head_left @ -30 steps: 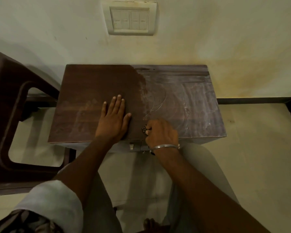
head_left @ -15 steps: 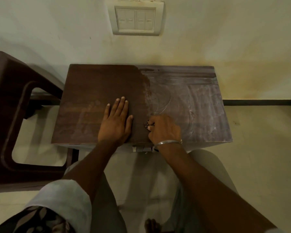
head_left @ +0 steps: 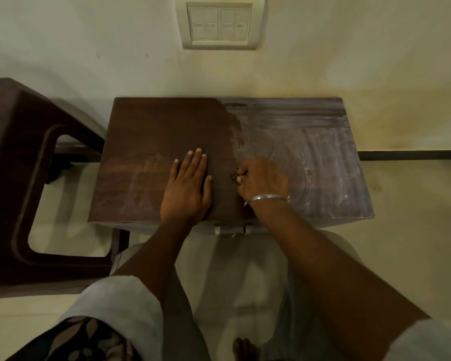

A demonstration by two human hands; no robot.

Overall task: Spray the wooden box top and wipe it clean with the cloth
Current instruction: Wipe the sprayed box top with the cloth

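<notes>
The wooden box top (head_left: 154,131) lies in front of me against the wall. Its left half is dark brown, while its right half (head_left: 310,157) is covered with a whitish, streaked film. My left hand (head_left: 188,188) rests flat on the dark half, near the front edge, with its fingers straight. Just to its right, at the border of the two halves, my right hand (head_left: 263,181) is curled round a small dark patterned cloth (head_left: 234,175). Only a bit of the cloth shows at my knuckles. No spray bottle is in view.
A dark brown plastic stool (head_left: 16,178) stands close to the box's left side. A switch plate (head_left: 220,24) is on the wall above the box. A metal latch (head_left: 232,229) hangs at the box's front edge. My foot (head_left: 242,347) is on the tiled floor below.
My right hand with the cloth has slid from the front edge a little farther onto the top, along the border of the film. My left hand stays flat in place.
</notes>
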